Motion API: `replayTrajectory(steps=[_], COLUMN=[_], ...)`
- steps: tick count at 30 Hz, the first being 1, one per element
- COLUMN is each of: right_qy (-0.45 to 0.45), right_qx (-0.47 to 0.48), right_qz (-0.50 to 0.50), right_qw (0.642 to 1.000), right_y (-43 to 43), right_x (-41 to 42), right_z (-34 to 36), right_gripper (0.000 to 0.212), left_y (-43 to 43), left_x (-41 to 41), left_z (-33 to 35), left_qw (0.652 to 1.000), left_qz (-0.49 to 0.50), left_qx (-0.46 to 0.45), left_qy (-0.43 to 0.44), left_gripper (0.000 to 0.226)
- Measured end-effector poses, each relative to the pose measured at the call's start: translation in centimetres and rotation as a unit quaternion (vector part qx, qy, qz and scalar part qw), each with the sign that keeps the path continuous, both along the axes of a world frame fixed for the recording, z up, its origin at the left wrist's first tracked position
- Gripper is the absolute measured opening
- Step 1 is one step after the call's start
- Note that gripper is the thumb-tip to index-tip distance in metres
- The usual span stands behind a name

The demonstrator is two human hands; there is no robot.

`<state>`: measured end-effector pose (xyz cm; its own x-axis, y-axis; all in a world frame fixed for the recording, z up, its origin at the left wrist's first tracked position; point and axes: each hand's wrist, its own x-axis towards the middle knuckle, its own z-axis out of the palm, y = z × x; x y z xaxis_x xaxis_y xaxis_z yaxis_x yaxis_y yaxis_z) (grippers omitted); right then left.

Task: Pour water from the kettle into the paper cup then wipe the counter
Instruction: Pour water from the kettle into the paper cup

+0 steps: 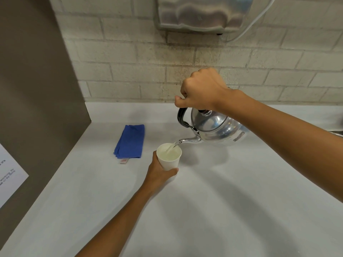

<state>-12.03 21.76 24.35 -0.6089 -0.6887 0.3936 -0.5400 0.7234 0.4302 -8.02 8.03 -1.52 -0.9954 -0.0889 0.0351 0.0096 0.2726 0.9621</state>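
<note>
- A pale desk [222, 201] runs to a brick wall [130, 58], with a metal dispenser [202, 13] mounted high above the right grip.
- Right grip [201, 89] is fisted tight on the handle of the tilted kettle [213, 127], spout down, water streaming out.
- Left grip [159, 169] wraps the paper cup [169, 156], right under the spout.
- Blue cloth [130, 141] lies folded just left of the cup (untouched).
</note>
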Motion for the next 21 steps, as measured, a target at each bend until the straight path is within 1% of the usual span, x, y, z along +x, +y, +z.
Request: replayTrajectory(steps=[13,18,21], right_qy=[0.004,-0.016,-0.039], right_qx=[0.002,-0.023,-0.064], right_qz=[0.010,0.003,-0.014], right_qw=[1.000,1.000,0.997], right_y=[0.0,0.6,1.8], right_x=[-0.2,-0.9,-1.7], right_z=[0.1,-0.5,-1.1], right_gripper=[0.053,0.053,0.053], left_y=[0.0,0.0,0.0], left_x=[0.3,0.5,0.5], left_z=[0.2,0.4,0.4], left_qw=[1.000,1.000,1.000], left_qz=[-0.003,-0.006,-0.010], left_qx=[0.010,0.023,0.024], left_qy=[0.003,0.000,0.008], left_gripper=[0.076,0.074,0.074])
